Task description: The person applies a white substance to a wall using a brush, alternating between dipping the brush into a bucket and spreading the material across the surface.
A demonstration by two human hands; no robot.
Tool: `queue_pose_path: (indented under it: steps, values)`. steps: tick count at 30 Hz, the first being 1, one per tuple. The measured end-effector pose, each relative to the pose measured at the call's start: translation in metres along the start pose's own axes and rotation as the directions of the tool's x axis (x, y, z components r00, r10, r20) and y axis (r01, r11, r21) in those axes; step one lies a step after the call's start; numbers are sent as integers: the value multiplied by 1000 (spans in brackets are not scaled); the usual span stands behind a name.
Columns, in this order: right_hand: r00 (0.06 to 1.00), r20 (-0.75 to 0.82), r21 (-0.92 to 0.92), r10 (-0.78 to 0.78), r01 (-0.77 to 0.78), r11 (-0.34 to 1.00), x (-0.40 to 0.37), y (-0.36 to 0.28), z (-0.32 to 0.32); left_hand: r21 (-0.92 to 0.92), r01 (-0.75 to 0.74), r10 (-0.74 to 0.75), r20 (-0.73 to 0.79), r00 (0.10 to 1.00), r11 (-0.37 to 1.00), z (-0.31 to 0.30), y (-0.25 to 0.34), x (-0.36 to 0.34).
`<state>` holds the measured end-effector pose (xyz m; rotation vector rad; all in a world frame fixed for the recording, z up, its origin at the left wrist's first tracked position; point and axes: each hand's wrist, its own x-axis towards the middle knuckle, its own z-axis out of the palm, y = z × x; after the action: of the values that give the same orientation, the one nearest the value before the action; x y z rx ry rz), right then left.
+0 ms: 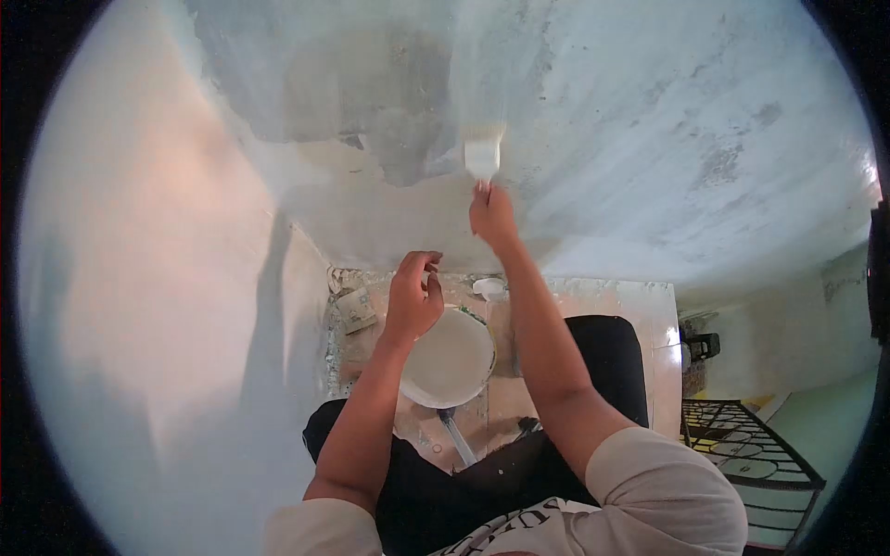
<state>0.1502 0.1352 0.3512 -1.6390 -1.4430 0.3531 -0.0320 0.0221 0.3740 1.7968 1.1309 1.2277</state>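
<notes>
My right hand (pixel 492 215) is wrapped round the handle of a wide paintbrush (pixel 482 159). The brush is upright, its bristles against the wall (pixel 603 139), which shows patchy white over grey. Lower and to the left, my left hand (pixel 414 296) hovers above the rim of a round bucket (pixel 493 357). Its fingers are loosely bent, with the thumb apart, and no held object can be made out. Whitish paint (pixel 447 361) fills the bucket, which stands on the floor between my knees.
A pale side wall (pixel 167 278) rises on the left. Rubble and a square piece (pixel 355 309) lie in the corner. A white scrap (pixel 489 288) lies by the wall base. A tool with a grey handle (pixel 456 437) lies before the bucket. A dark metal railing (pixel 751 449) stands lower right.
</notes>
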Motion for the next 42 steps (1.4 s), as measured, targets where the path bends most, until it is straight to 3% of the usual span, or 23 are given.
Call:
queue_pose_path:
  steps: [2, 4, 5, 7, 8, 10, 11, 13, 17, 19, 20, 22, 23, 26, 27, 28, 30, 36, 37, 38, 39, 41, 42]
  values:
    - [979, 135, 102, 150, -164, 981, -29, 31, 21, 1, -2, 2, -1, 1000, 1000, 0, -4, -1]
    - [854, 320, 167, 411, -478, 863, -61, 62, 39, 6, 2, -2, 3, 1000, 1000, 0, -7, -1]
    - [848, 326, 167, 418, -486, 858, -78, 78, 47, 9, -6, 6, 6, 1000, 1000, 1, -7, -1]
    - [563, 560, 293, 608, -821, 490, -101, 99, 54, 10, -9, 9, 18, 1000, 1000, 2, -8, -2]
    - [560, 559, 292, 612, -824, 486, -103, 105, 53, 11, -7, 7, 22, 1000, 1000, 2, -8, -1]
    - [419, 589, 294, 691, -907, 300, -102, 99, 45, 10, -7, 7, 26, 1000, 1000, 4, -9, 0]
    - [419, 588, 295, 692, -908, 299, -96, 98, 38, 14, -8, 7, 32, 999, 1000, 5, -10, 1]
    - [632, 532, 364, 563, -772, 522, -65, 63, 6, 16, -7, 7, 40, 999, 1000, 8, -10, 2]
    - [657, 502, 356, 562, -750, 558, -21, -53, -79, 30, 14, -16, 65, 998, 999, 12, -8, 0]
    - [770, 465, 411, 437, -625, 663, -24, -99, -110, 61, 17, -22, 78, 997, 998, 12, -8, 0]
    - [768, 466, 408, 439, -627, 664, -26, -114, -122, 48, 9, -13, 79, 997, 999, 12, -8, -1]
    - [896, 363, 531, 257, -425, 733, -28, -129, -137, 34, 4, -7, 80, 997, 999, 12, -8, -1]
    - [942, 270, 538, 200, -320, 780, -27, -128, -134, 26, 13, -15, 71, 997, 1000, 12, -8, -2]
    - [947, 172, 596, 270, -318, 738, -14, -79, -88, 42, 27, -29, 62, 998, 999, 15, -11, -4]
    - [985, 1, 337, 173, -163, 927, -6, -29, -54, 68, 33, -37, 59, 998, 997, 16, -13, -5]
    - [991, -129, 18, 22, -20, 1000, -3, 17, -23, 69, 35, -39, 60, 997, 997, 16, -12, -4]
    - [974, -157, 153, 166, -142, 978, -28, 33, 4, 4, 18, -18, 84, 996, 1000, 15, -11, -3]
    - [950, 0, -35, 311, -311, 950, -97, 118, 61, 18, 32, -33, 91, 995, 999, 16, -14, -2]
    - [743, 237, 82, 627, -658, 749, -103, 118, 58, 17, 32, -33, 91, 995, 999, 16, -14, -3]
    - [405, 483, 93, 777, -905, 414, -104, 119, 56, 18, 36, -38, 95, 995, 999, 16, -14, -3]
    - [406, 482, 94, 776, -905, 415, -103, 125, 55, 20, 41, -43, 99, 994, 999, 16, -14, -3]
    - [215, 604, 184, 767, -974, 128, -97, 138, 53, 19, 36, -38, 101, 994, 999, 15, -15, -2]
    - [214, 605, 183, 767, -975, 128, -90, 140, 48, 16, 32, -34, 107, 994, 999, 15, -15, -3]
